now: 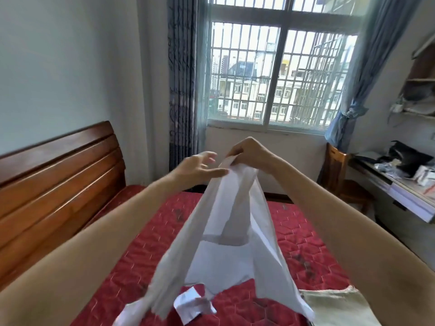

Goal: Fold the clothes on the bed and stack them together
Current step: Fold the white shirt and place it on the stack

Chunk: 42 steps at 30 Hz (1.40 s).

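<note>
Up above the red quilted mattress (294, 236) hangs a thin white cotton garment (226, 234), limp and creased. The right hand (249, 152) pinches its top edge; the left hand (200, 168), fingers spread, touches the cloth beside it. A beige folded cloth (339, 307) lies on the mattress.

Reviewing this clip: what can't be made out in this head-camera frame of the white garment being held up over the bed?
- White garment: its lower end is cut off by the bottom edge and motion-blurred; its type is unclear.
- Beige cloth: cropped at the bottom edge, partly behind the right forearm.
- Left hand: blurred, so whether its fingers touch the cloth is uncertain.
- Right hand: its grip is partly hidden by fabric.
- Desk clutter: too small to identify.
</note>
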Tool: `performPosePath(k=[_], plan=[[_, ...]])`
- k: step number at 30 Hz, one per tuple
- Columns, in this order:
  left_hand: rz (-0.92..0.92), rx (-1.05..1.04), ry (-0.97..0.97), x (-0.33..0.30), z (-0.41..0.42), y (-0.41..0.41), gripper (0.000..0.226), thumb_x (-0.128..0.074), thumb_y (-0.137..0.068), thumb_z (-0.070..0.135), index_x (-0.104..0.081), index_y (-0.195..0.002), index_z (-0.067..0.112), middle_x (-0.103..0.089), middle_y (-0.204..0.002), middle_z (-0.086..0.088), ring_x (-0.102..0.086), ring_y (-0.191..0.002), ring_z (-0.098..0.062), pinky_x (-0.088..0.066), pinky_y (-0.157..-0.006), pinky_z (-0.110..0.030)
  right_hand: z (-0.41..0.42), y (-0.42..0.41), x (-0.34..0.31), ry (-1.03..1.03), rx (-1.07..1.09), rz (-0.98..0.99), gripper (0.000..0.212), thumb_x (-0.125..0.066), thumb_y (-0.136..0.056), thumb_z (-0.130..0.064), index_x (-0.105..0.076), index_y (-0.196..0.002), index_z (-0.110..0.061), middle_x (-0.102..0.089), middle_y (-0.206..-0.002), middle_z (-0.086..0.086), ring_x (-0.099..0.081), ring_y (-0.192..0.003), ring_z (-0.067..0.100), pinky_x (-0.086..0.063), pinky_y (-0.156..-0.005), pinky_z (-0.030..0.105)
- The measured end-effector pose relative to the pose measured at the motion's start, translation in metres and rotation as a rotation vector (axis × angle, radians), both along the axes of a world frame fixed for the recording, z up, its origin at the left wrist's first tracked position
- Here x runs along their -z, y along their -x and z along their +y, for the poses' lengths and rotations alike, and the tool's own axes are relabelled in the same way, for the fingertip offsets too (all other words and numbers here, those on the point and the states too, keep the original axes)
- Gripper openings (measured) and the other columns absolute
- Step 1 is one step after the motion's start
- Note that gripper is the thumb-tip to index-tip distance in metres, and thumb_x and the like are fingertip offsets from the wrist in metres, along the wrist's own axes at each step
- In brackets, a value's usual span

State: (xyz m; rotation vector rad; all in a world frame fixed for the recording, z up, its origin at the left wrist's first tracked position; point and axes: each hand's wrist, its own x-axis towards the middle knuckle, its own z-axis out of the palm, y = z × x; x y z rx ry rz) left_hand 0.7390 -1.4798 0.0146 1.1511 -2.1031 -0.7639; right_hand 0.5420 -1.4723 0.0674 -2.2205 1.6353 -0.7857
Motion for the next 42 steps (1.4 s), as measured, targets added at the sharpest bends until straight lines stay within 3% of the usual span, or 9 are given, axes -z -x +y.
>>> performPosePath(k=[4, 9, 19, 22, 25, 29, 34, 39, 42], plan=[[0.035, -0.169, 0.229, 0.003, 0.007, 0.047, 0.031, -0.074, -0.082, 0.031, -0.063, -0.101, 0.008, -0.060, -0.080, 0.002, -0.058, -0.076, -0.016, -0.038, -0.065, -0.026, 0.016, -0.015, -0.008, 0.099, -0.055, 0.095, 0.020, -0.076, -0.075, -0.009, -0.078, -0.094, -0.012, -0.073, -0.085, 0.006, -0.062, -0.082, 0.016, -0.048, -0.079, 0.028], [0.243, -0.156, 0.231, -0.001, 0.010, 0.053, 0.027, -0.073, -0.082, 0.015, -0.058, -0.060, 0.010, -0.051, -0.050, 0.008, -0.044, -0.046, -0.001, -0.032, -0.046, -0.017, 0.040, 0.028, -0.010, 0.150, -0.025, -0.358, 0.020, -0.077, -0.078, -0.006, -0.072, -0.098, -0.006, -0.073, -0.097, 0.010, -0.067, -0.089, 0.017, -0.052, -0.087, 0.032], [0.206, -0.175, 0.271, -0.046, 0.014, 0.091, 0.035, -0.067, -0.084, 0.016, -0.049, -0.055, 0.021, -0.049, -0.054, 0.005, -0.048, -0.059, -0.012, -0.035, -0.056, -0.025, 0.076, 0.065, 0.108, -0.212, 0.072, -0.567, 0.077, -0.089, -0.061, -0.043, -0.052, -0.127, -0.029, -0.064, -0.121, -0.007, -0.063, -0.109, 0.013, -0.053, -0.094, 0.039], [0.222, -0.141, 0.274, -0.055, 0.017, 0.099, 0.036, -0.067, -0.085, 0.014, -0.048, -0.055, 0.021, -0.048, -0.054, 0.003, -0.046, -0.057, -0.012, -0.032, -0.054, -0.024, 0.073, 0.056, 0.115, -0.156, 0.148, -0.520, 0.066, -0.087, -0.060, -0.047, -0.056, -0.118, -0.036, -0.067, -0.109, -0.012, -0.064, -0.102, 0.010, -0.054, -0.087, 0.032], [0.220, -0.145, 0.296, -0.063, 0.016, 0.099, 0.033, -0.067, -0.085, 0.016, -0.051, -0.057, 0.021, -0.050, -0.056, 0.004, -0.047, -0.057, -0.010, -0.035, -0.054, -0.023, 0.061, 0.044, 0.115, -0.079, 0.243, -0.457, 0.033, -0.085, -0.069, -0.036, -0.064, -0.080, -0.014, -0.067, -0.078, -0.005, -0.062, -0.072, 0.017, -0.050, -0.064, 0.032], [0.247, -0.218, 0.299, -0.059, 0.000, 0.068, 0.029, -0.067, -0.086, 0.015, -0.055, -0.059, 0.018, -0.053, -0.057, 0.006, -0.049, -0.052, -0.007, -0.037, -0.047, -0.013, 0.050, 0.041, 0.110, -0.054, 0.219, -0.467, 0.046, -0.081, -0.072, -0.025, -0.041, -0.051, -0.016, -0.042, -0.052, -0.010, -0.036, -0.053, 0.013, -0.029, -0.055, 0.029], [0.360, -0.364, 0.167, -0.021, -0.023, 0.022, 0.028, -0.071, -0.081, 0.019, -0.052, -0.060, 0.020, -0.051, -0.058, 0.009, -0.048, -0.051, -0.002, -0.034, -0.041, -0.006, 0.045, 0.046, 0.098, -0.094, 0.126, -0.504, 0.048, -0.079, -0.075, -0.022, -0.039, -0.058, -0.001, -0.038, -0.062, 0.002, -0.032, -0.061, 0.017, -0.025, -0.061, 0.031], [0.484, -0.359, 0.055, 0.004, -0.033, 0.000, 0.028, -0.072, -0.082, 0.023, -0.052, -0.064, 0.014, -0.055, -0.068, -0.001, -0.052, -0.062, -0.016, -0.045, -0.058, -0.028, 0.036, 0.036, 0.083, -0.128, 0.111, -0.562, 0.045, -0.077, -0.077, -0.017, -0.048, -0.072, 0.017, -0.042, -0.070, 0.009, -0.038, -0.066, 0.019, -0.030, -0.063, 0.032], [0.448, -0.420, 0.062, 0.004, -0.036, -0.002, 0.031, -0.069, -0.084, 0.027, -0.048, -0.064, 0.015, -0.051, -0.067, 0.001, -0.047, -0.058, -0.013, -0.040, -0.049, -0.017, 0.033, 0.033, 0.073, -0.141, 0.107, -0.575, 0.043, -0.077, -0.078, -0.014, -0.050, -0.075, 0.019, -0.045, -0.069, 0.007, -0.041, -0.064, 0.016, -0.034, -0.059, 0.028]])
